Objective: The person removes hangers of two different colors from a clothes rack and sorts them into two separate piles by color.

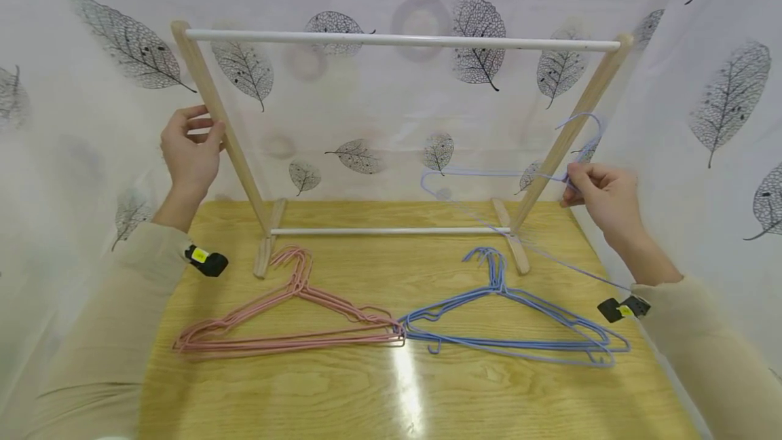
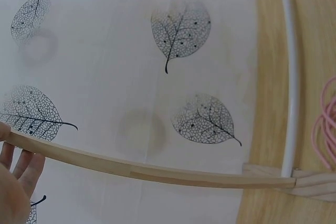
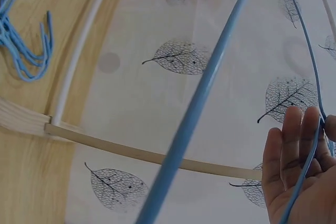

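My left hand (image 1: 192,155) grips the left wooden post (image 1: 238,158) of a small clothes rack, thumb on the near side. The rack's white top rod (image 1: 397,40) runs level between its two posts. By the neck, my right hand (image 1: 605,199) pinches a light blue wire hanger (image 3: 194,108), raised beside the right post (image 1: 565,134). Its hook points up and curves to the left, below the top rod. The hanger's long bar slants across the right wrist view and down toward my right sleeve in the head view.
Pink hangers (image 1: 299,285) lie stacked at the left of the wood-grain table (image 1: 305,399). Several blue hangers (image 1: 497,288) lie to the right, overlapping the pink ones at the corners. Low between the rack's feet runs a white bar (image 1: 391,231). Leaf-print curtain (image 1: 379,100) surrounds the table.
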`<action>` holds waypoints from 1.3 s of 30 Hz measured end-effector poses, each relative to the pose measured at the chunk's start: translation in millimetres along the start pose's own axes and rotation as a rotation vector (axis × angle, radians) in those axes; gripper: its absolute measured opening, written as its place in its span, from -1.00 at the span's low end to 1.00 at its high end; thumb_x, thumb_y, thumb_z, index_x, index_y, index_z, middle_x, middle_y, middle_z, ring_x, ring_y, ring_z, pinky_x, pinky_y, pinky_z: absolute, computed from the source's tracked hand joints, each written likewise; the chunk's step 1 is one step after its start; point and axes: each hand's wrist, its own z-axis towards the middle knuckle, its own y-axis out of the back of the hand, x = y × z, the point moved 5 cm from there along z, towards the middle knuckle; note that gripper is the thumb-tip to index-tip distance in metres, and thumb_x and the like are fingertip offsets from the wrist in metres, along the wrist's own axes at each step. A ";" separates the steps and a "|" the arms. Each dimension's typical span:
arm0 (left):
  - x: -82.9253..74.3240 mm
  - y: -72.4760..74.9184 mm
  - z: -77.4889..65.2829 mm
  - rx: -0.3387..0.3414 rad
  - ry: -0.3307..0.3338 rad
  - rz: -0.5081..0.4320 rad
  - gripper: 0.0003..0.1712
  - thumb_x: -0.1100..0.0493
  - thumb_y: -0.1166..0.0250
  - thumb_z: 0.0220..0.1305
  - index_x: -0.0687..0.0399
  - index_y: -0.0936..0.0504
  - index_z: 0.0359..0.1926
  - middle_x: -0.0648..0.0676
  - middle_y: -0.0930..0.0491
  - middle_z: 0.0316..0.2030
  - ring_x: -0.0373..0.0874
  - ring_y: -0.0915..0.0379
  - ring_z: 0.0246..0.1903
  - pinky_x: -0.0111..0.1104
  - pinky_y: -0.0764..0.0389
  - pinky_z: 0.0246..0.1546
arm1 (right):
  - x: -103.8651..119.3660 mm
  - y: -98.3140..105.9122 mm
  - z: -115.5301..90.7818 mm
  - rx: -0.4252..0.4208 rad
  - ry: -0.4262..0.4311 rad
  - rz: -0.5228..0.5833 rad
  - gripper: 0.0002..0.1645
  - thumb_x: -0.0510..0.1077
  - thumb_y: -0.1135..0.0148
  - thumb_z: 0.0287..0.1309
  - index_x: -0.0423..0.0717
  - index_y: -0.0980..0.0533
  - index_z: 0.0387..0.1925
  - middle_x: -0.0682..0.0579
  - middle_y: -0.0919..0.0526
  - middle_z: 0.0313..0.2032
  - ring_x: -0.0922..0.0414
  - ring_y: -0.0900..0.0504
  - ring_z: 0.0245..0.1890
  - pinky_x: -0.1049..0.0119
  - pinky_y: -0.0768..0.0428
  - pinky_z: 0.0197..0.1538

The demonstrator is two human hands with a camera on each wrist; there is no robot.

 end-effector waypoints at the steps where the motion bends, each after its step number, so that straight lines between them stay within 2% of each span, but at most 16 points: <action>1: 0.3 0.4 0.2 -0.004 0.002 -0.006 -0.64 0.17 -0.34 0.46 -0.01 -0.67 0.23 -0.31 -0.52 -0.28 -0.46 -0.51 -0.42 -0.77 -0.73 -0.30 | -6.5 -1.7 -2.7 0.018 -0.019 -0.007 -0.68 -0.08 -0.26 0.49 -0.11 -0.70 -0.41 0.14 -0.69 -0.59 0.24 -0.71 -0.59 0.47 -0.82 -0.39; 5: 0.9 0.5 1.1 -0.004 0.007 -0.022 -0.66 0.19 -0.34 0.45 -0.01 -0.67 0.21 -0.30 -0.53 -0.28 -0.45 -0.52 -0.43 -0.76 -0.73 -0.31 | -32.8 -7.8 -16.8 0.073 -0.103 -0.088 -0.70 -0.02 -0.23 0.52 -0.01 -0.72 -0.35 0.18 -0.69 -0.57 0.27 -0.71 -0.56 0.47 -0.83 -0.35; 13: 1.8 -0.4 1.5 -0.001 0.015 -0.025 -0.66 0.19 -0.34 0.45 -0.01 -0.67 0.20 -0.31 -0.53 -0.29 -0.44 -0.52 -0.43 -0.76 -0.73 -0.31 | -86.5 -22.0 -43.7 0.167 -0.198 -0.153 -0.66 0.00 -0.16 0.58 -0.07 -0.65 -0.31 0.22 -0.65 -0.53 0.28 -0.69 -0.52 0.42 -0.84 -0.33; 17: 2.9 -0.6 1.9 -0.006 0.012 -0.020 -0.65 0.19 -0.34 0.45 -0.01 -0.68 0.21 -0.31 -0.53 -0.29 -0.44 -0.52 -0.43 -0.76 -0.73 -0.32 | -110.2 -29.7 -62.1 0.217 -0.261 -0.220 -0.60 0.06 -0.11 0.61 -0.15 -0.64 -0.24 0.21 -0.65 -0.52 0.25 -0.71 -0.49 0.36 -0.87 -0.28; 24: 2.6 -0.5 1.9 -0.013 0.006 -0.015 -0.66 0.19 -0.35 0.45 -0.01 -0.68 0.20 -0.31 -0.53 -0.30 -0.45 -0.51 -0.44 -0.77 -0.72 -0.33 | -147.3 -37.9 -87.2 0.273 -0.311 -0.220 -0.49 0.04 -0.10 0.62 -0.36 -0.62 -0.22 0.12 -0.66 -0.52 0.16 -0.72 -0.48 0.28 -0.88 -0.31; 28: 1.1 -0.9 0.9 -0.012 0.008 -0.024 -0.67 0.19 -0.34 0.45 0.00 -0.68 0.19 -0.29 -0.54 -0.29 -0.44 -0.51 -0.44 -0.75 -0.74 -0.32 | -164.3 -41.2 -97.4 0.296 -0.341 -0.230 -0.43 0.00 -0.09 0.63 -0.53 -0.57 -0.17 0.16 -0.64 -0.55 0.21 -0.68 -0.55 0.33 -0.84 -0.39; 34: 1.1 -0.9 0.4 -0.006 0.012 -0.025 -0.66 0.18 -0.34 0.45 0.00 -0.68 0.20 -0.29 -0.53 -0.28 -0.44 -0.51 -0.44 -0.75 -0.74 -0.31 | -180.3 -44.4 -106.9 0.321 -0.406 -0.235 -0.45 -0.03 -0.11 0.62 -0.56 -0.60 -0.14 0.14 -0.63 -0.55 0.28 -0.60 -0.58 0.41 -0.77 -0.47; 39: 1.2 -0.5 0.8 -0.007 0.016 -0.029 -0.66 0.19 -0.34 0.45 -0.01 -0.68 0.20 -0.28 -0.53 -0.29 -0.43 -0.52 -0.44 -0.74 -0.75 -0.30 | -186.5 -46.2 -106.5 0.350 -0.432 -0.235 -0.46 -0.04 -0.13 0.60 -0.58 -0.60 -0.08 0.07 -0.68 -0.50 0.29 -0.67 -0.52 0.42 -0.82 -0.41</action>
